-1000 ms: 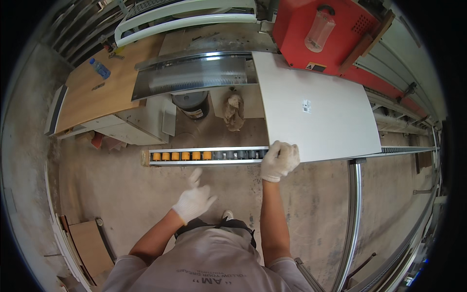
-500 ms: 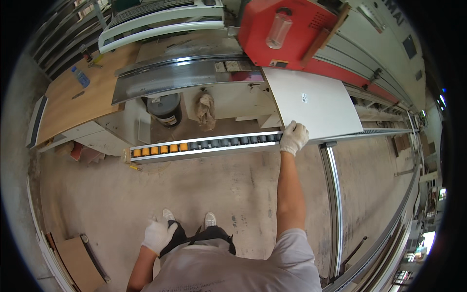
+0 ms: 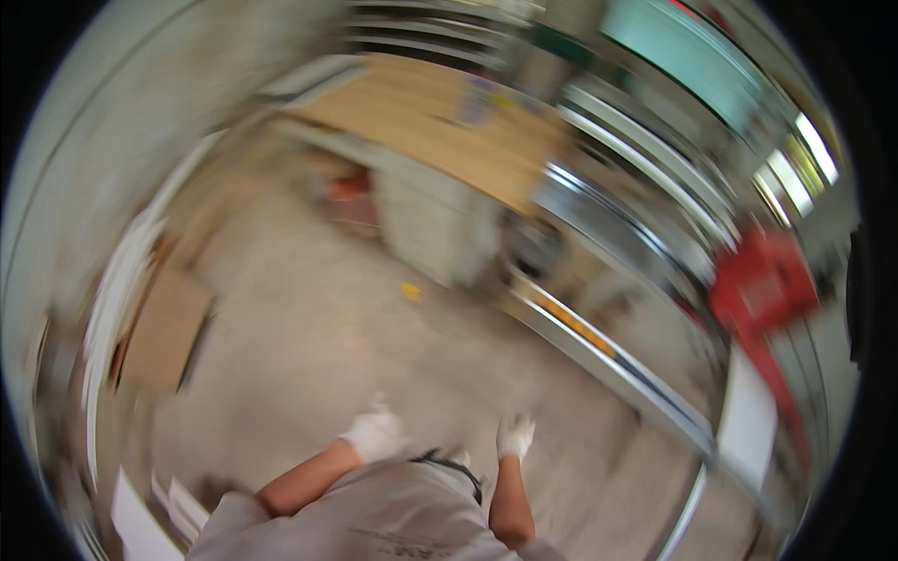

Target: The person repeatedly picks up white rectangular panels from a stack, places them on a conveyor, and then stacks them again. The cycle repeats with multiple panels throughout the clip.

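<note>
We're seeing heavy motion blur: left hand (image 3: 376, 435) and bench (image 3: 421, 112) smeared. Window (image 3: 791, 181) upper right blown out, rail (image 3: 613, 365) glints. Floor (image 3: 299, 374) softly lit. Fisheye bends edges; corners black.

One left hand (image 3: 374, 435) and one right hand (image 3: 515, 437), two in all, show at lower centre; one wood-topped bench (image 3: 412, 93) at upper centre carries one bottle (image 3: 475, 101). Right of centre are one dark bucket (image 3: 535, 248), one rail (image 3: 645, 393) whose yellow rollers (image 3: 575, 325) are too blurred to count fairly, one red housing (image 3: 762, 285) and one white panel (image 3: 748, 411). At left is one brown board (image 3: 166, 327).
</note>
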Available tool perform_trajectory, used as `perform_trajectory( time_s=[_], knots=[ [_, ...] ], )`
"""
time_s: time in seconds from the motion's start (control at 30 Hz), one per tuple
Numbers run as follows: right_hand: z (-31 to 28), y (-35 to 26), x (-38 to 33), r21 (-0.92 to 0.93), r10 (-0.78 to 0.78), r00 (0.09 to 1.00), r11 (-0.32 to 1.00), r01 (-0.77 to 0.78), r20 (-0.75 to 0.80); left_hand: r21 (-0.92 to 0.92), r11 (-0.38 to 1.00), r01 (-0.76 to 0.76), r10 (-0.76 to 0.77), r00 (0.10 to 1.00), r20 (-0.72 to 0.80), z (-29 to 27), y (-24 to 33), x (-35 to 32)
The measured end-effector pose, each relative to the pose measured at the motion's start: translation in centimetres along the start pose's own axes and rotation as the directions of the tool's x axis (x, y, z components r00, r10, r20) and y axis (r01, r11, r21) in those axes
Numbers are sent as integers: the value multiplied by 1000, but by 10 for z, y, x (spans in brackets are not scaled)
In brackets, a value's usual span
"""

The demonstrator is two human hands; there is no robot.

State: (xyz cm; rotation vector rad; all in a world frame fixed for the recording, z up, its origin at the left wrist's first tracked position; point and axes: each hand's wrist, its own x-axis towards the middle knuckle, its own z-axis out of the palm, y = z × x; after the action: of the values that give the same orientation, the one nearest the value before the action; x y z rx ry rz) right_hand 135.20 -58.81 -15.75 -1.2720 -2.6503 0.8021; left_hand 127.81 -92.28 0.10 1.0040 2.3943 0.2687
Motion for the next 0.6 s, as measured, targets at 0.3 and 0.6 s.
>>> perform_trajectory(
  time_s=[0.3, 0.6],
  knots=[
    [167, -300, -121, 274, -670, 398, 667, 693, 627, 4, 947, 322, -301, 888, -349, -15, -147, -175],
    [391, -425, -144, 237, -296, 37, 828, 508, 955, -198, 479, 855, -863, 417, -283, 62, -235, -330]
  ],
)
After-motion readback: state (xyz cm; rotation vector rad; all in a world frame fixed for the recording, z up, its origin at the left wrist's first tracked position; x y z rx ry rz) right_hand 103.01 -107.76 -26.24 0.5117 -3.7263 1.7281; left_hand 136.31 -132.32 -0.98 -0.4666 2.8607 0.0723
